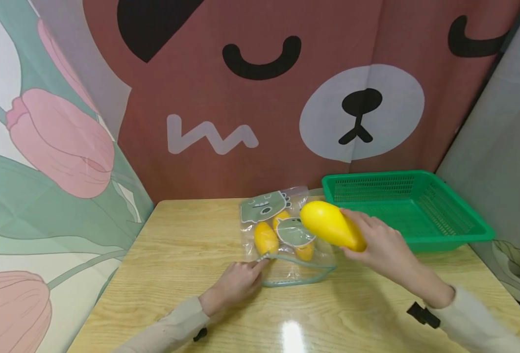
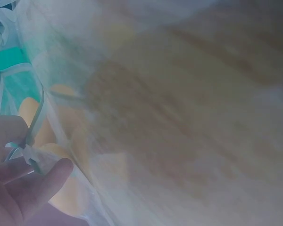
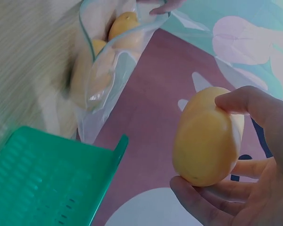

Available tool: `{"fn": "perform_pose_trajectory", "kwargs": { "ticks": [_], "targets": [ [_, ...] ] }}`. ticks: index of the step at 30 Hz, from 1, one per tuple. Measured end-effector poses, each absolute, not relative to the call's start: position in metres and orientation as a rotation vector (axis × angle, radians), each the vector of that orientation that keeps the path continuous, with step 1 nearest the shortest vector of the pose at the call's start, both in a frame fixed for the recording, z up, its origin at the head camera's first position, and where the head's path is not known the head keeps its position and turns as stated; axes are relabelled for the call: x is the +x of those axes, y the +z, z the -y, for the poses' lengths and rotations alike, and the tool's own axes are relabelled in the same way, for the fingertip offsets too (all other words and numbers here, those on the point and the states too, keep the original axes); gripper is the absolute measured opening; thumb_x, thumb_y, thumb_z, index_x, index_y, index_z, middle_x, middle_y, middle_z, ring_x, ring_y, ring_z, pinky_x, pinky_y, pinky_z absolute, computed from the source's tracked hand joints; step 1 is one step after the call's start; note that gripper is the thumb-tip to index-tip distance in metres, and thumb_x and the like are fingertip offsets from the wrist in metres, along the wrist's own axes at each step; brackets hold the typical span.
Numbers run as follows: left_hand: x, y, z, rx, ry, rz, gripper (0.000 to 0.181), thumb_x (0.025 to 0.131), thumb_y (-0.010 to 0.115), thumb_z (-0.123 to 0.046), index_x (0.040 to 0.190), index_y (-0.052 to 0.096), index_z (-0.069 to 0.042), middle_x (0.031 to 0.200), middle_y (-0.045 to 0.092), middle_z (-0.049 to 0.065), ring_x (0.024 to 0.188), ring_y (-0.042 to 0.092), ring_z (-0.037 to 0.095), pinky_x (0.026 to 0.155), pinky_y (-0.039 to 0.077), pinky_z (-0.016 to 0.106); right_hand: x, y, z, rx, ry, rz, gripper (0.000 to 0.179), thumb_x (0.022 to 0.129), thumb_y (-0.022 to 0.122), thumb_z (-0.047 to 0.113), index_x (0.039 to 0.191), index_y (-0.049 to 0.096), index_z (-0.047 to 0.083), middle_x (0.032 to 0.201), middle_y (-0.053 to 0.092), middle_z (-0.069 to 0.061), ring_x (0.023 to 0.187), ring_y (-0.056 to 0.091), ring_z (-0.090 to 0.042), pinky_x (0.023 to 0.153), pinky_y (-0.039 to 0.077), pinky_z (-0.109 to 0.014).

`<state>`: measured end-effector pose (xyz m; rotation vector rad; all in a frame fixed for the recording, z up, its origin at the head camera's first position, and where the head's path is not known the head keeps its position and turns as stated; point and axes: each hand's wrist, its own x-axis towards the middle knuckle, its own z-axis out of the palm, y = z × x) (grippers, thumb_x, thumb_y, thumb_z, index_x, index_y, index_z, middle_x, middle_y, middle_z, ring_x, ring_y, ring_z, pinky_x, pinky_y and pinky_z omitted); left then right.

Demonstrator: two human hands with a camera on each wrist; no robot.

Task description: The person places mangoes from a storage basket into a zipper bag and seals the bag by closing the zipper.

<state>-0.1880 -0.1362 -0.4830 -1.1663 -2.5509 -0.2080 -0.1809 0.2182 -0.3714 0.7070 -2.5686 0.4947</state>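
Observation:
My right hand [image 1: 381, 242] grips a yellow mango [image 1: 330, 223], raised between the bag and the basket. In the right wrist view the thumb and fingertips hold the mango [image 3: 205, 136] from opposite sides. A clear zip bag [image 1: 253, 250] with green cartoon prints lies on the table, its green-edged mouth spread toward me. Orange-yellow mangoes [image 1: 266, 239] show inside it, partly covered by the prints. At the left corner of the mouth, my left hand [image 1: 237, 282] pinches the bag's edge. The left wrist view shows thumb and fingers on that edge, with bag film blurring most of the picture.
A green plastic basket [image 1: 476, 223] with slotted sides stands at the back right, close to the bag. The wooden table [image 1: 189, 235] meets a hanging cloth [image 1: 198, 171] with a bear print at its back edge. Flower-print cloth [image 1: 65, 142] hangs on the left.

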Motion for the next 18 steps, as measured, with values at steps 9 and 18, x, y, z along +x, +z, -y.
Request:
{"fn": "perform_pose_trajectory", "kwargs": {
  "ticks": [9, 18],
  "targets": [
    [-0.188, -0.481, 0.136, -1.167, -0.218, 2.564, 0.037, 0.090, 0.066, -0.008, 0.125, 0.055, -0.004, 0.083, 0.069, 0.004, 0.055, 0.057, 0.009, 0.046, 0.047, 0.019, -0.167, -0.378, -0.207, 0.770, 0.494, 2.588, 0.081, 0.070, 0.086, 0.029, 0.140, 0.050, 0.008, 0.119, 0.064, -0.017, 0.084, 0.060, -0.027, 0.057, 0.052, -0.038],
    [-0.188, -0.481, 0.136, -1.168, -0.209, 2.575, 0.035, 0.090, 0.064, -0.008, 0.123, 0.055, -0.004, 0.075, 0.066, 0.002, 0.051, 0.053, 0.007, 0.043, 0.044, 0.017, -0.163, -0.384, -0.200, 0.790, 0.495, 2.591, 0.082, 0.070, 0.087, 0.028, 0.141, 0.049, 0.008, 0.123, 0.062, -0.015, 0.085, 0.060, -0.027, 0.059, 0.052, -0.037]
  ]
}}
